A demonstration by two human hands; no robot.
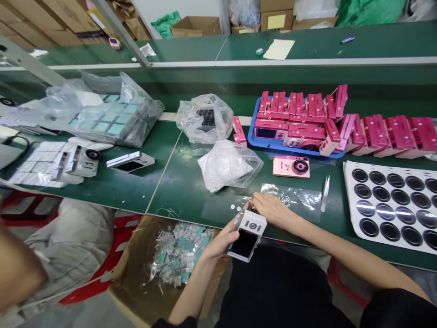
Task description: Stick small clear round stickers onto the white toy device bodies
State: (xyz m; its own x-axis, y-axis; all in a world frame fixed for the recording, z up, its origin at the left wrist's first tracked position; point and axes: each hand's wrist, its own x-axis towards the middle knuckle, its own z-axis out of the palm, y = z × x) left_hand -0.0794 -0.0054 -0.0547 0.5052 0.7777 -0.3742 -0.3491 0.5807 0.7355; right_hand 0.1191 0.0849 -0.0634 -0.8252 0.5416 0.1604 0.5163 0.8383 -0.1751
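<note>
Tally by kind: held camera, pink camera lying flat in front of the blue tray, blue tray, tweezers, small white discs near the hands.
Held compact camera: 1
Flat-lying pink camera: 1
Blue tray: 1
Tweezers: 1
Small white discs: 2
Total: 6

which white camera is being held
The white camera in the left hand, dark screen showing, right hand at its edge; the other white cameras sit unheld further left.
</note>
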